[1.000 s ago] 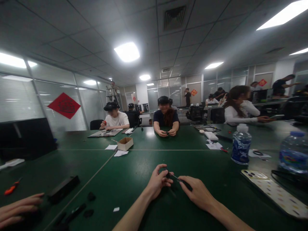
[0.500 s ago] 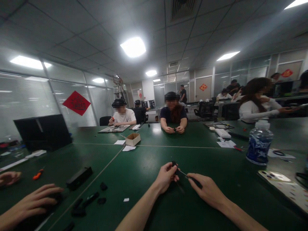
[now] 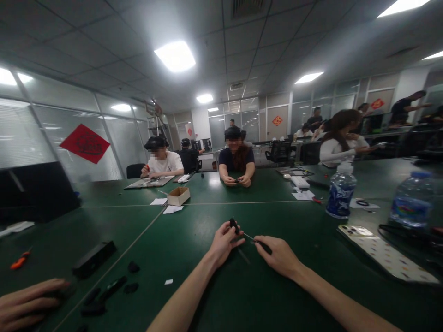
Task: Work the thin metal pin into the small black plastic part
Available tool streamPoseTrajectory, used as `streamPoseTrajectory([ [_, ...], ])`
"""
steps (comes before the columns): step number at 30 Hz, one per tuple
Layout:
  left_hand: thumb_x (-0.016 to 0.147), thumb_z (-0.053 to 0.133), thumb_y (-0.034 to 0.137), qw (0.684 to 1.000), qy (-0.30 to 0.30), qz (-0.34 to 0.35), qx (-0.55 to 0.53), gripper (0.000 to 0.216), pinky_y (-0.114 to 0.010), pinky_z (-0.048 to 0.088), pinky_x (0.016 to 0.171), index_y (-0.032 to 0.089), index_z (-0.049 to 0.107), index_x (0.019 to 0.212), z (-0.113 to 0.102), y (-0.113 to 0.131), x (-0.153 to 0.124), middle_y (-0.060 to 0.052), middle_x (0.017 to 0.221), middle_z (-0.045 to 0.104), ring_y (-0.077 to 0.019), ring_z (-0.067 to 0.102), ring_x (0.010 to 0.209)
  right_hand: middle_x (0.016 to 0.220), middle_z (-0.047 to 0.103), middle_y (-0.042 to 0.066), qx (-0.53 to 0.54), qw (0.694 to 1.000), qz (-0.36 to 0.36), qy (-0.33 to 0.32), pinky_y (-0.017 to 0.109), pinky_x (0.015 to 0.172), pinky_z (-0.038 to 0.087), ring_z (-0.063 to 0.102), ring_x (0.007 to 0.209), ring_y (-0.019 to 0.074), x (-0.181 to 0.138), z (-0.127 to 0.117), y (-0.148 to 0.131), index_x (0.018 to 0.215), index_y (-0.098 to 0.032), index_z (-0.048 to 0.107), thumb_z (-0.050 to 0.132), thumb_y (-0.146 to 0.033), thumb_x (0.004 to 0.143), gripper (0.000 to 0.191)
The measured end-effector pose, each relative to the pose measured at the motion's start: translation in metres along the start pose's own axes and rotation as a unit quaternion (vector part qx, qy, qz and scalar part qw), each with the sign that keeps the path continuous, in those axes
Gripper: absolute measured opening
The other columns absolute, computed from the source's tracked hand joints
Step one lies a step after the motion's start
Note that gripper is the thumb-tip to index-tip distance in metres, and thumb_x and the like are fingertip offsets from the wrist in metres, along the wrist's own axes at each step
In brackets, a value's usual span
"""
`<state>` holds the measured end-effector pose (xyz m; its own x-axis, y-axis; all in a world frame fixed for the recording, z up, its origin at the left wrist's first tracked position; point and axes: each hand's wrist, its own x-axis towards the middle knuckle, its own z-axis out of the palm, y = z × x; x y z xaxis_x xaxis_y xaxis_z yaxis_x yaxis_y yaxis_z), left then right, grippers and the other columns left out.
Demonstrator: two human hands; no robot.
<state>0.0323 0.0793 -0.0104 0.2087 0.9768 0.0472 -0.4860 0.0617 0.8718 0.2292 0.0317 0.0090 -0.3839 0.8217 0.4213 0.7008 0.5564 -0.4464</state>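
Observation:
Above the green table point(image 3: 194, 240), my left hand point(image 3: 223, 242) is closed around a small black part point(image 3: 234, 225) that sticks up between thumb and fingers. My right hand point(image 3: 278, 255) is closed on a thin black-handled screwdriver point(image 3: 256, 241), its metal shaft pointing left toward the black part. The two hands are a few centimetres apart at the middle of the view, just over the tabletop.
Another person's hand point(image 3: 24, 306) rests at the lower left beside loose black parts point(image 3: 110, 288) and a black block point(image 3: 93, 259). A phone point(image 3: 384, 252), two water bottles point(image 3: 341, 190) and cables lie right. A cardboard box point(image 3: 178, 195), an orange tool point(image 3: 20, 260) and seated people are beyond.
The view has swung slightly between frames. My hands keep the same hold on the black part and the screwdriver. The other person's hand at lower left has shifted on the table.

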Motion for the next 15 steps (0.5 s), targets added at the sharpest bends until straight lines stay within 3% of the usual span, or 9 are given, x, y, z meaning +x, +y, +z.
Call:
streamPoseTrajectory([
  [15,0.076,0.066,0.018,1.000,-0.028,-0.002,0.013,0.018,-0.033,0.045,0.089,0.012,0.064,0.093,0.0012,-0.0006,0.0002,-0.010,0.095,0.062,-0.0162,0.059,0.086,0.094,0.067,0.005,0.006,1.000,0.008,-0.015,0.029,0.071,0.048,0.063,0.080,0.0178,-0.0005,0.0011,0.0034,0.108,-0.018,0.062,0.038,-0.034,0.091,0.033],
])
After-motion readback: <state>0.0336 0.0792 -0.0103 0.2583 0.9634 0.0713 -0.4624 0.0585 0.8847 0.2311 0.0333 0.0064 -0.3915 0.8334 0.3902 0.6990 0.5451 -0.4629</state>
